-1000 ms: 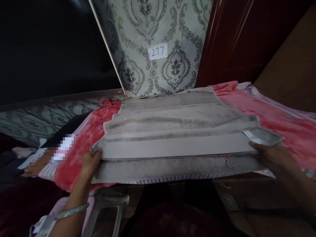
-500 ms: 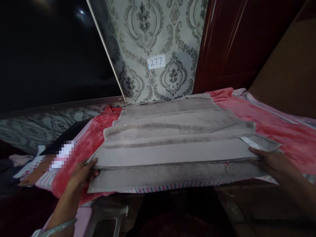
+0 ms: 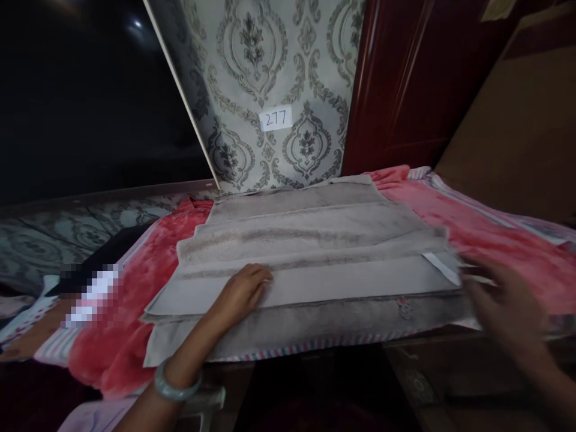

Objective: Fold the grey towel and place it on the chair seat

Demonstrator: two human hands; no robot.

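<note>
A grey plush towel (image 3: 288, 240) lies in crosswise pleats, with a smooth pale band (image 3: 324, 282) across its near part. A small pink motif (image 3: 404, 305) shows on the nearest strip, and a white label (image 3: 441, 268) sticks out near the right edge. My left hand (image 3: 243, 293) rests on the pale band left of the middle, fingers bent and lying on the cloth, gripping nothing visible. My right hand (image 3: 504, 300), blurred, is at the towel's right edge beside the label; its fingers look apart.
Under the towel is a red and pink plush blanket (image 3: 477, 222) with a striped border. A large dark screen (image 3: 99, 102) stands at the left, patterned wallpaper with a paper marked 277 (image 3: 276, 118) behind. At the right are a dark red door (image 3: 405, 78) and a brown cardboard panel (image 3: 517, 138).
My left hand has let go of the towel's near left edge and moved right onto the pale band. My right hand has released the right corner, which no longer sticks out.
</note>
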